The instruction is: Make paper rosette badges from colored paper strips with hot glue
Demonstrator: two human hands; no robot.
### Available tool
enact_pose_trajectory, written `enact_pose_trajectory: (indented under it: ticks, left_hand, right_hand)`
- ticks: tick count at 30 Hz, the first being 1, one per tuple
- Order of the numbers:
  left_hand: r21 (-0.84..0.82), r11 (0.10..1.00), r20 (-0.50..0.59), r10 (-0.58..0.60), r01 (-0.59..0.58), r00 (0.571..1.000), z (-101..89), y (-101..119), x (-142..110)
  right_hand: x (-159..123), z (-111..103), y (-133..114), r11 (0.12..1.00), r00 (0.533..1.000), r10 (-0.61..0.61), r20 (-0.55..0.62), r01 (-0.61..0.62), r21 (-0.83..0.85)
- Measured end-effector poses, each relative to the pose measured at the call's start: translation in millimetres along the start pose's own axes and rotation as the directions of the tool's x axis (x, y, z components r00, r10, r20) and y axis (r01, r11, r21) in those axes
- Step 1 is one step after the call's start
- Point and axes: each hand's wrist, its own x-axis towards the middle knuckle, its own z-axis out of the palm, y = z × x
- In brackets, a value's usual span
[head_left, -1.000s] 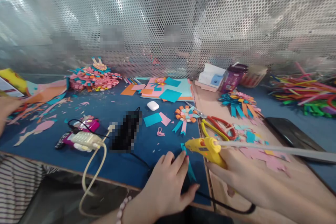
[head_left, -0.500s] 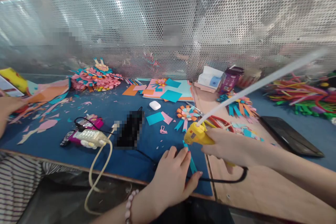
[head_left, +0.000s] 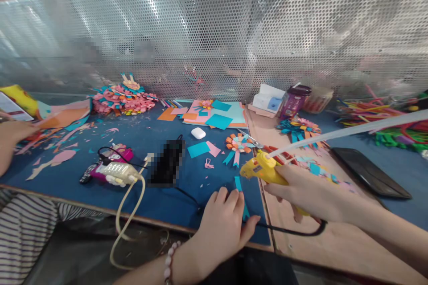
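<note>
My right hand (head_left: 302, 189) is wrapped round the handle of a yellow hot glue gun (head_left: 259, 167). A long white glue stick (head_left: 354, 130) sticks out of its back, and the nozzle points left. On the blue tabletop my left hand (head_left: 220, 220) lies flat with the fingers stretched out. It rests beside a narrow blue paper strip (head_left: 238, 183), whose lower part runs between fingers and thumb; whether the hand touches it I cannot tell. Just above the glue gun lies a paper flower (head_left: 238, 142) in orange, pink and blue.
Scissors (head_left: 252, 139), a white case (head_left: 198, 133) and blue paper (head_left: 198, 149) lie beyond my hands. At left are a power strip (head_left: 120, 173) and a co-worker's hand (head_left: 13, 138). A black phone-like slab (head_left: 369, 173) lies right. Perforated metal (head_left: 200, 22) stands behind.
The glue gun in my right hand has moved slightly right, away from the strip, and its glue stick has swung lower. More of the strip's top shows. My left hand stays nearly still.
</note>
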Motion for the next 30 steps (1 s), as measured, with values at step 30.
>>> enact_pose_trajectory:
  ticks: [30]
  left_hand:
    - [-0.336,0.939,-0.135,0.031,-0.075,0.990,-23.0,2,0]
  right_hand:
    - [-2,-2,0,0.978,0.997,-0.053,-0.053,0.062,0.198]
